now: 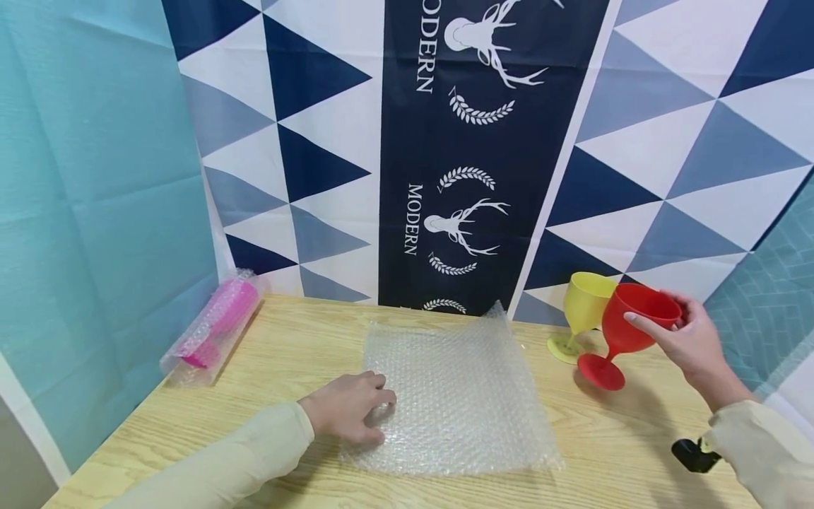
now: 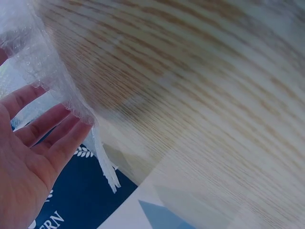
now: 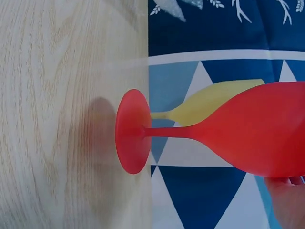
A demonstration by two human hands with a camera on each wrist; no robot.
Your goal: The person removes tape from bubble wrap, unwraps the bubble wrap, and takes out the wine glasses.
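Pink thing (image 1: 232, 307) lies rolled in bubble wrap (image 1: 181, 366), far left on table (image 1: 305, 332). Left hand (image 1: 348, 408) touches left edge of bubble sheet (image 1: 458, 403), fingers loose, bit apart. Yellow cup (image 1: 585, 302) stands upright. Red cup (image 1: 622, 329) just in front, off table, right hand's (image 1: 698, 348) thumb and fingers clamped on its top.

We see a plain red cup (image 1: 626, 331) with a deep, rounded bowl, a thin stem and a flat, round foot. It is gripped by the bowl and held just above the table (image 1: 299, 343), tilted, its foot toward the sheet and its mouth open upward. We also see a clear, roughly rectangular sheet of bubble wrap (image 1: 454, 403), spread out on the table to the left of the cup. Its far right corner stands turned up, and its surface is slightly rumpled.
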